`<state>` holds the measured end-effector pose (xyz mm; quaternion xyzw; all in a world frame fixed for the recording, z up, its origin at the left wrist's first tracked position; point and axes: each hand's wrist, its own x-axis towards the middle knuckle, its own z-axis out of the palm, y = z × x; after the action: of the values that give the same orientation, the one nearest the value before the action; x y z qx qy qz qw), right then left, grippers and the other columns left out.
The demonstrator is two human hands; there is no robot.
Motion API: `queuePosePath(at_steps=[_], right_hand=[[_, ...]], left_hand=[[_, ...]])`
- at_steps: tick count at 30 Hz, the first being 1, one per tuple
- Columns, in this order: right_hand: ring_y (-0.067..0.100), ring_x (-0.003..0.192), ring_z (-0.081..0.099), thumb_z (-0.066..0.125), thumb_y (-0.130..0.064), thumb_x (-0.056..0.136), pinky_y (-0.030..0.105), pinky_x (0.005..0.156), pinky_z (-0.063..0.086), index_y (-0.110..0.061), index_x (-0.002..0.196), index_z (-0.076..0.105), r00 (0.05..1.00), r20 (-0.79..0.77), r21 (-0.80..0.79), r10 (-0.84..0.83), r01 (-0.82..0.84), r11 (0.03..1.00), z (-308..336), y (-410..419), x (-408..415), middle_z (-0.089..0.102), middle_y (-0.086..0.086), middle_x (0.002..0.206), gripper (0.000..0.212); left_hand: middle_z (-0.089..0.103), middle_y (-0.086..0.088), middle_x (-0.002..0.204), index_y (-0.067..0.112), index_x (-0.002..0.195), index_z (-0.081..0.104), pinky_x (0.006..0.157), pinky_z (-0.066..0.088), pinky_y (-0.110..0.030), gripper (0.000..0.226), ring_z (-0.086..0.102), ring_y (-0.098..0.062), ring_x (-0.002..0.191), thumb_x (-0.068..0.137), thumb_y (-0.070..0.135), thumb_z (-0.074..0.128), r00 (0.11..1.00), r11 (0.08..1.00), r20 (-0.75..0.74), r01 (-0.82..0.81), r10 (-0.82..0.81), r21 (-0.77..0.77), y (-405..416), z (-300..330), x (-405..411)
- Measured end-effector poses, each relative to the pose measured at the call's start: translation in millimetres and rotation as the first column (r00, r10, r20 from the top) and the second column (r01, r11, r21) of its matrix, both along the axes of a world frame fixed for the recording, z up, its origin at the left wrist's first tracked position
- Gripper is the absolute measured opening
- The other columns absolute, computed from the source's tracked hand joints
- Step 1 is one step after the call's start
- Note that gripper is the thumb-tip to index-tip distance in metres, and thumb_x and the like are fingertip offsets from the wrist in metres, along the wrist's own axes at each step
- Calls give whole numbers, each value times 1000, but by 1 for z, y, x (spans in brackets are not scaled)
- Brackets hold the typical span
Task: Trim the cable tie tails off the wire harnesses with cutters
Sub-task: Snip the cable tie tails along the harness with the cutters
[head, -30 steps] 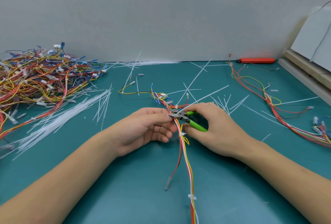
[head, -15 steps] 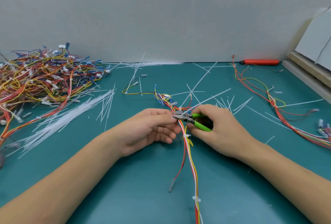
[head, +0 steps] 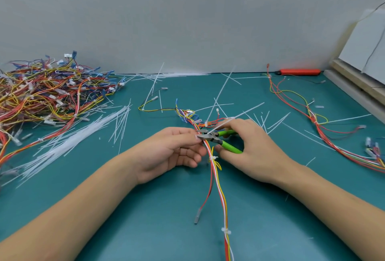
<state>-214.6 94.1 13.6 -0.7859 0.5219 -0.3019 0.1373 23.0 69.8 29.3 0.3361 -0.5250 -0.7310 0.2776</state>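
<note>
A: Left hand (head: 173, 150), palm up, pinches the wire harness (head: 216, 177); the bundle runs away from the viewer along the mat.

B: Cutters (head: 216, 138) cross it from the right, jaws parted around the cable tie tail (head: 235, 118), probably. Right hand (head: 248, 148) grips the green handles.

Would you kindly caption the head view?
Right hand works green-handled cutters at a wire harness held by the left hand.
</note>
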Motion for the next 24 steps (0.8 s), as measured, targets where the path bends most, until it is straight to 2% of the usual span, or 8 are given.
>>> queuePosePath(at_steps=[3,6,9,12,14,16,19,24], right_hand=[[10,104,55,77,-30,87,29,94,45,-32,116,68,1000,-13,-10,-1,0,1000,-1,0,0,65,-17,105,30],[13,88,55,77,-32,87,33,82,47,-33,93,67,1000,4,11,-17,17,1000,0,-1,-1,63,-12,84,12],[15,63,47,75,-30,87,37,64,45,-28,72,57,997,67,50,-30,27,998,-2,-1,-1,54,-6,62,24],[13,59,43,76,-28,87,35,59,41,-28,68,54,995,91,54,-28,23,998,-4,-1,1,50,-8,59,29],[12,62,49,78,-28,86,36,63,46,-29,73,59,994,104,49,-26,21,999,-3,-1,2,55,-10,62,23],[11,78,60,79,-31,85,42,78,52,-31,88,68,995,102,56,-20,14,998,-1,0,3,65,-14,77,11],[11,108,57,76,-39,83,47,100,46,-39,111,68,998,33,54,-51,49,997,0,2,4,65,-21,104,29],[11,116,54,74,-38,84,48,105,43,-40,120,66,999,24,53,-42,40,998,4,4,5,62,-22,114,37]], left_hand=[[70,-13,87,10,91,72,64,56,-24,13,65,-17,69,90,21,66,1000,1000,4,-1,1,-3,0,1,0],[70,-13,86,9,92,71,64,56,-25,13,65,-18,68,90,21,65,1000,1000,4,-4,4,0,0,1,-1],[70,-12,84,11,91,74,63,55,-25,13,64,-18,67,90,21,65,1000,1000,-5,-5,5,4,0,0,0],[70,-13,85,9,94,71,63,55,-25,14,65,-18,68,91,20,64,1000,1000,-13,-7,7,8,0,1,1],[70,-13,87,7,97,70,63,56,-25,16,65,-18,69,91,20,64,1000,1000,-16,-6,6,10,0,1,2],[70,-14,88,7,96,70,64,56,-25,16,65,-18,69,91,21,66,1000,1000,-14,-1,2,13,0,0,1],[70,-13,88,10,93,73,64,56,-25,14,65,-17,69,91,22,66,1000,1000,-6,3,-3,8,0,0,1],[70,-15,88,8,95,72,63,56,-25,15,66,-18,69,90,21,67,1000,1000,-10,-5,5,15,0,0,1]])
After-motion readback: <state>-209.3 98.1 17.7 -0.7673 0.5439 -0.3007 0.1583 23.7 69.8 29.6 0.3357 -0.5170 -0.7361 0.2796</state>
